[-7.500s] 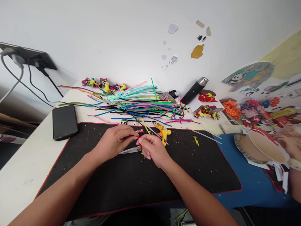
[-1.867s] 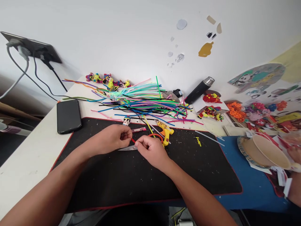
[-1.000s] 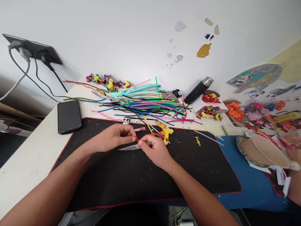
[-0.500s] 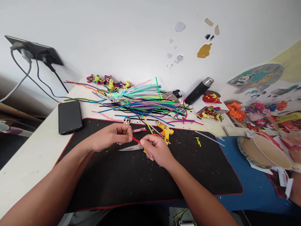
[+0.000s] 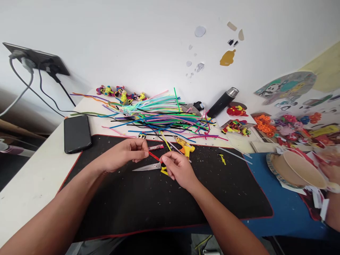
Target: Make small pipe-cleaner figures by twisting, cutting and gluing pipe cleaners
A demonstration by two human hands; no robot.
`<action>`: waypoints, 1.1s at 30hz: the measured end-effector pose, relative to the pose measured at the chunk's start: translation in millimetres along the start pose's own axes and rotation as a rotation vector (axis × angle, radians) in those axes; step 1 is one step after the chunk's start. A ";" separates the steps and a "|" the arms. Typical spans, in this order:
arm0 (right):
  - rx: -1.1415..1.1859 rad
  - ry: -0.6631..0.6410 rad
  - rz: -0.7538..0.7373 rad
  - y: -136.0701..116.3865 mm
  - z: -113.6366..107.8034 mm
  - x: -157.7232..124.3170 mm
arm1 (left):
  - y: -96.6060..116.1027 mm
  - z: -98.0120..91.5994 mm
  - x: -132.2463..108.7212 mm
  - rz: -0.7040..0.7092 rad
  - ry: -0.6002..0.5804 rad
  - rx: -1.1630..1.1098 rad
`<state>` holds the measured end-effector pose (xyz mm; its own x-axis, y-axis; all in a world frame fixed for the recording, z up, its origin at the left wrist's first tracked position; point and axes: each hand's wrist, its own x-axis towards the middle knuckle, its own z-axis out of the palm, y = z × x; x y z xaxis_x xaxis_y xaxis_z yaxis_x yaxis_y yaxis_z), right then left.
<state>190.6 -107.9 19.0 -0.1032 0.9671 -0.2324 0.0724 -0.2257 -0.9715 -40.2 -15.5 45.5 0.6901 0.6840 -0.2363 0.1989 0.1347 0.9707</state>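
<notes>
A short red pipe cleaner (image 5: 154, 156) stretches between my two hands above the black mat (image 5: 138, 202). My left hand (image 5: 132, 151) pinches one end of it between thumb and fingertips. The other end is in the closed fingers of my right hand (image 5: 178, 168). Scissors (image 5: 147, 167) with yellow handles lie on the mat just below, their handles partly covered by my right hand. Behind my hands are a yellow hot glue gun (image 5: 187, 149) and a small tube with a pink end (image 5: 156, 147).
A heap of colourful pipe cleaners (image 5: 156, 118) lies along the wall. A phone (image 5: 77, 134) is at left, a black flask (image 5: 222, 102) leans at the back. Small pipe-cleaner figures (image 5: 236, 126) stand near it. At right, another person's hand (image 5: 330, 170) is beside a bowl (image 5: 281, 171).
My right hand has shifted slightly right, away from my left, and more of the red pipe cleaner shows between them. The whole view has moved slightly.
</notes>
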 end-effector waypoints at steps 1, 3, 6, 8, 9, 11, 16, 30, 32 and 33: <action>-0.006 -0.005 0.000 -0.6 1.7 0.3 | -0.7 0.8 0.3 -0.001 -0.008 0.005; -0.022 -0.015 -0.006 0.0 5.0 1.5 | -2.3 2.5 1.2 -0.008 -0.022 0.022; -0.064 -0.040 -0.027 3.9 8.7 3.7 | -4.3 5.0 2.8 -0.017 -0.042 0.051; -0.078 -0.055 -0.040 6.0 10.0 5.0 | -4.8 6.0 3.6 -0.017 -0.046 0.060; -0.076 -0.058 -0.041 6.3 10.3 5.6 | -4.7 5.9 3.8 -0.016 -0.045 0.063; -0.059 -0.048 -0.036 4.8 10.3 6.5 | -3.9 4.3 3.7 -0.001 -0.019 0.060; 0.015 -0.006 0.011 -4.2 7.6 7.1 | -2.4 -6.8 1.7 0.057 0.215 0.025; 0.004 -0.039 0.035 -4.4 8.1 3.3 | -7.2 -6.5 2.7 0.074 0.184 0.151; -0.003 -0.047 0.034 -5.3 8.1 2.9 | -7.9 -4.8 2.7 0.079 0.130 0.190; -0.005 -0.050 0.034 -5.3 8.1 2.8 | -8.3 -4.0 2.6 0.085 0.114 0.212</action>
<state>182.0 -105.0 23.1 -0.1504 0.9519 -0.2670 0.0819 -0.2571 -0.9629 -42.8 -12.1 37.1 0.6297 0.7648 -0.1364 0.2937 -0.0718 0.9532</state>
